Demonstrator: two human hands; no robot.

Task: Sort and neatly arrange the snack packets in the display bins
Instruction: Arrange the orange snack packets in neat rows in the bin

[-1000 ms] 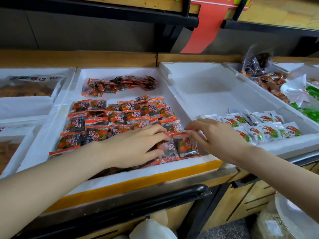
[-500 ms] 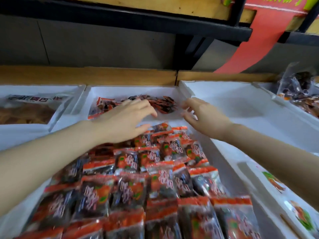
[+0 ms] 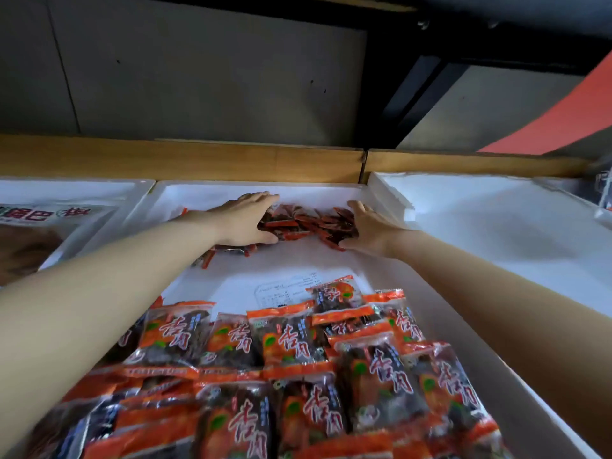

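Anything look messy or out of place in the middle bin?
Yes. At the back of the white bin, small red packets lie in a jumbled heap between the left hand and right hand, with strays by the left wrist. The front packets sit in overlapping rows.

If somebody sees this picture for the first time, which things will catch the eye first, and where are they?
First come the two hands at the far end of the middle white foam bin: the left hand and the right hand flank a loose heap of small red packets. Next are the overlapping rows of orange-and-dark snack packets, which fill the near part of the same bin. A red strip crosses the upper right corner.
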